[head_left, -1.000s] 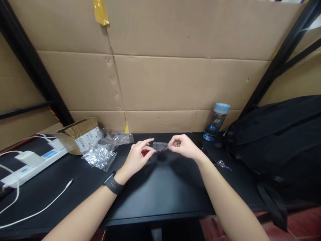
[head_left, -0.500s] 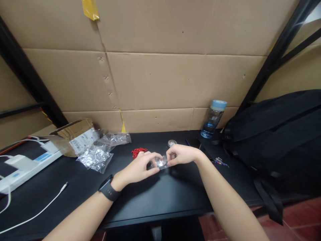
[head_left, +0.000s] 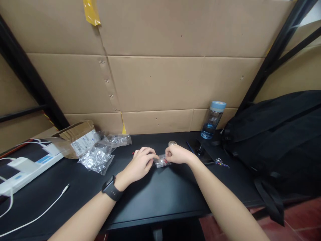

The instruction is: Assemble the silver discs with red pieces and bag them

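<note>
A small clear plastic bag [head_left: 159, 163] with something red showing at its right side lies low over the black table, between my hands. My left hand [head_left: 143, 160], a dark watch on its wrist, has its index fingertip at the bag's upper left edge, thumb tucked below. The fingers of my right hand [head_left: 178, 154] are curled in a pinch at the bag's upper right, hiding that corner. Behind my left hand only a bit of a red cord bundle [head_left: 133, 153] shows. A clear round roll [head_left: 172, 143] sits just behind my right hand, partly covered.
Crumpled clear plastic bags [head_left: 96, 160] lie beside an opened cardboard box [head_left: 84, 139] at left, near a white power strip [head_left: 37, 164] and white cable [head_left: 37, 214]. At right stand a water bottle [head_left: 213, 121] and black backpack [head_left: 278, 134]; a dark flat object [head_left: 204, 155] and keyring [head_left: 220, 163] lie before them.
My left hand has turned more palm-down and now covers most of the red cord. My right hand has shifted slightly left over the bag, and more red shows there.
</note>
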A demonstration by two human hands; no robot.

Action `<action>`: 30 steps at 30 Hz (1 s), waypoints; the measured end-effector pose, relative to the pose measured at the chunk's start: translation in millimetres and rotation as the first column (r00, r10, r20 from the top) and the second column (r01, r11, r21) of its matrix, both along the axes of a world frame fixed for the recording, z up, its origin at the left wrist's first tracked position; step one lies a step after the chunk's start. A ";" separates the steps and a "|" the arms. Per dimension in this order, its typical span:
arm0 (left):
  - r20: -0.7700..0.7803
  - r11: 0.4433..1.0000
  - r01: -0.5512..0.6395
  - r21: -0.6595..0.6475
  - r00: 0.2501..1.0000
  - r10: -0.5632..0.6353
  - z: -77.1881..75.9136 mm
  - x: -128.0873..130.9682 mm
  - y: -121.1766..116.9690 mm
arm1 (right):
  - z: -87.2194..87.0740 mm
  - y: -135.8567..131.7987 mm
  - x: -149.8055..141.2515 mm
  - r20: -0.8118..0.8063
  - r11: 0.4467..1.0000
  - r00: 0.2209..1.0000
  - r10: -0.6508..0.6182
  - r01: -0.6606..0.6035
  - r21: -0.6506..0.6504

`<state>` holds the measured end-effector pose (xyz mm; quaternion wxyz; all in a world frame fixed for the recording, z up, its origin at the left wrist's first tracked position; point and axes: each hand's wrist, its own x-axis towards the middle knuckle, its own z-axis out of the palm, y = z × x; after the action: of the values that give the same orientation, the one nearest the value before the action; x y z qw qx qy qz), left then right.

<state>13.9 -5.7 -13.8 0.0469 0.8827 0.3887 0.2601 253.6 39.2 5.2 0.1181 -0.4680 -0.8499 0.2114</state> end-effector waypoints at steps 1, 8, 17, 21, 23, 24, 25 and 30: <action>-0.011 1.000 0.029 -0.006 1.000 -0.029 1.3 0.3 -1.1 | -0.4 0.4 0.7 0.006 0.999 1.000 -0.006 0.006 0.032; 0.009 0.994 0.093 -0.054 0.996 -0.092 11.7 3.6 -8.6 | 5.5 3.0 4.0 -0.080 0.965 0.991 0.109 -0.086 0.246; -0.111 0.995 0.030 -0.094 0.993 -0.040 8.4 7.1 -9.4 | 19.3 -5.4 5.3 -0.022 0.956 0.957 0.289 -0.288 0.048; -0.115 0.996 0.032 -0.081 0.992 -0.041 5.1 6.3 -7.8 | 13.9 -5.1 2.6 0.033 0.969 0.968 0.248 -0.247 -0.031; -0.113 0.996 0.031 -0.078 0.993 -0.040 4.2 6.0 -6.8 | 11.8 -5.4 1.1 0.029 0.975 0.975 0.221 -0.220 -0.020; -0.110 0.997 0.030 -0.077 0.993 -0.038 3.9 6.0 -6.1 | 11.6 -5.8 0.9 0.018 0.976 0.976 0.216 -0.215 -0.020; -0.107 0.997 0.028 -0.075 0.994 -0.036 3.5 6.1 -5.5 | 12.1 -6.4 1.1 0.002 0.976 0.977 0.215 -0.214 -0.023; -0.082 0.998 -0.015 -0.054 0.997 0.010 -0.8 7.7 -2.7 | 18.4 -7.5 7.0 -0.054 0.976 0.977 0.206 -0.209 -0.061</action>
<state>21.6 -8.4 -14.6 0.0534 0.8885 0.4028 0.2133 260.6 31.7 23.6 0.0998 -0.3752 -0.8836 0.2619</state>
